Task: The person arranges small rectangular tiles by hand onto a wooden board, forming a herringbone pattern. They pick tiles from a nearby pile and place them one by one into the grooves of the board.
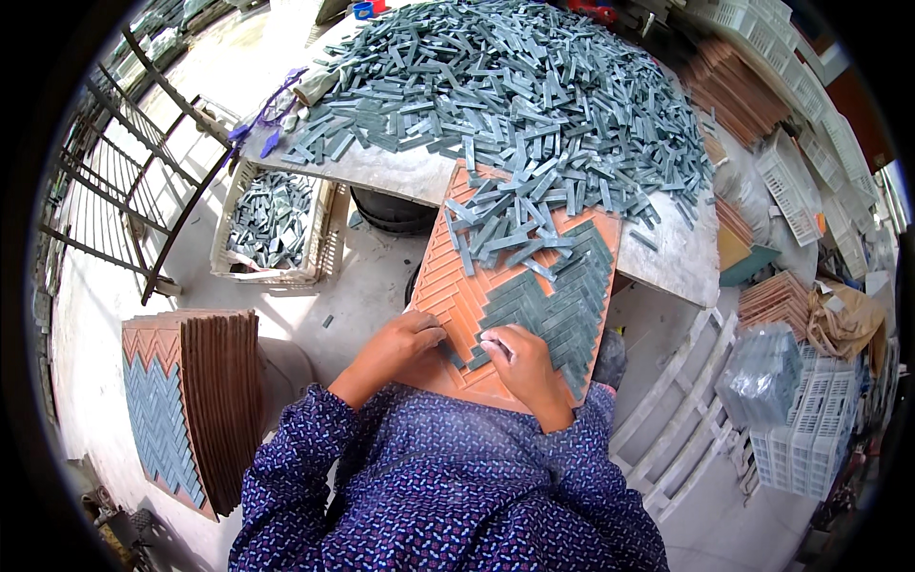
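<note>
An orange tray [457, 257] with herringbone grooves leans from my lap against the table edge. Grey-green strip tiles [577, 315] fill its right side and part of its middle; the left grooves are bare. Loose strips [505, 224] spill onto its upper end. My left hand [405, 341] rests at the tray's lower left edge, fingers curled, beside a dark strip lying in the grooves. Over the lower middle, my right hand [519, 362] has thumb and fingers pinched together. Whatever either hand holds is too small or hidden to make out.
A large heap of strips [534, 86] covers the table [681, 248]. Left of it stands a cream crate [319, 234] holding more strips. Stacked trays [219, 410] stand at my left. On the right are a white slatted rack [672, 400], white crates [796, 429] and plastic-wrapped goods [762, 372].
</note>
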